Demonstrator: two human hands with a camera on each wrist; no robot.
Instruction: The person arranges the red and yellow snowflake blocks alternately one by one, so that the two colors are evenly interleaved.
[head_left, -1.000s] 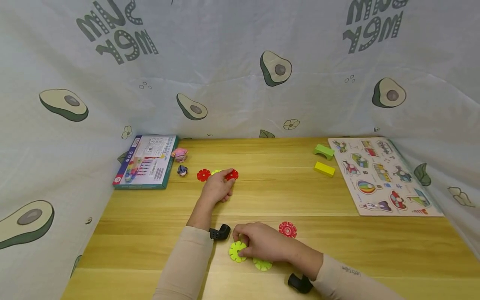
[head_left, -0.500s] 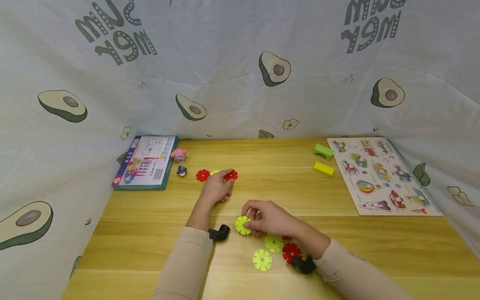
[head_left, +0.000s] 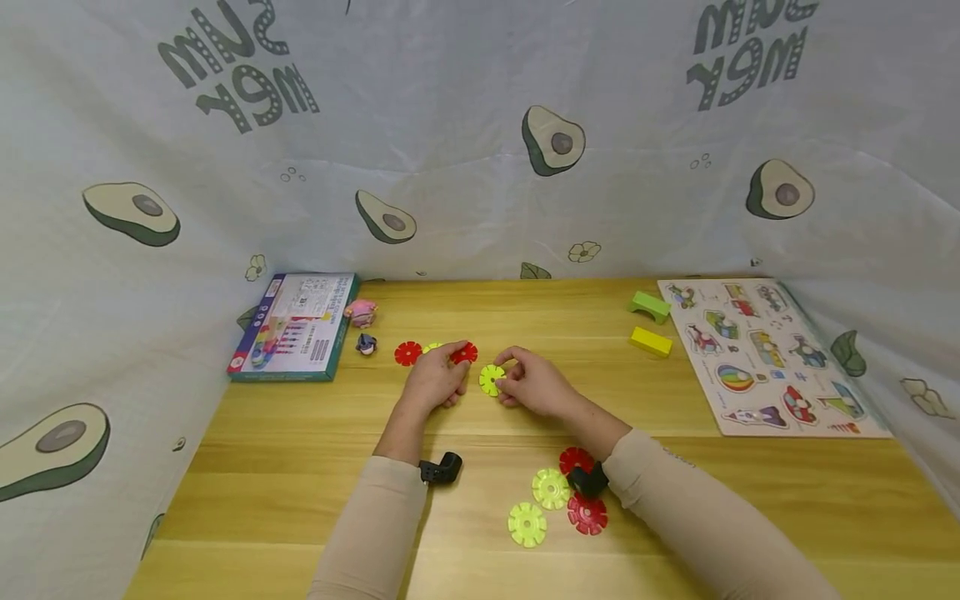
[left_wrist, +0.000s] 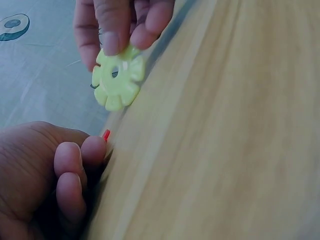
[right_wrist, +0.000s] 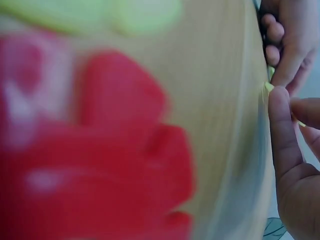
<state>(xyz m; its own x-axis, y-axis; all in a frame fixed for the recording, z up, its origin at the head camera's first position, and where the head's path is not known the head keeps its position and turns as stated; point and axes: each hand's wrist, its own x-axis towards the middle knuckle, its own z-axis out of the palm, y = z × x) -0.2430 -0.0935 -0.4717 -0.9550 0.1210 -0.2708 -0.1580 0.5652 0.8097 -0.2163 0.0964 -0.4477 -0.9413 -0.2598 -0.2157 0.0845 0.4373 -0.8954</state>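
Observation:
My right hand [head_left: 540, 385] pinches a yellow-green notched snowflake disc [head_left: 487, 380] above the table; in the left wrist view this disc [left_wrist: 117, 87] hangs tilted from thumb and fingers. Just left of it, my left hand [head_left: 433, 377] holds a red snowflake disc [head_left: 467, 353] at its edge between thumb and forefinger. Only a red sliver of that disc [left_wrist: 106, 135] shows past the fingers in the left wrist view. The red disc is at the right end of a row with a yellow-green disc [head_left: 431, 347], partly hidden by the left hand, and another red disc [head_left: 408, 354].
Nearer the front lie two yellow-green discs [head_left: 527, 533] and two red discs [head_left: 587, 522], partly behind the right wrist camera. A box [head_left: 300, 325] and two small figurines [head_left: 362, 313] stand left. Green and yellow blocks [head_left: 651, 342] and a picture puzzle board [head_left: 765, 358] lie right.
My right hand has carried the yellow-green disc away from me, from the loose discs to the right end of the row. The left hand stays at the red disc.

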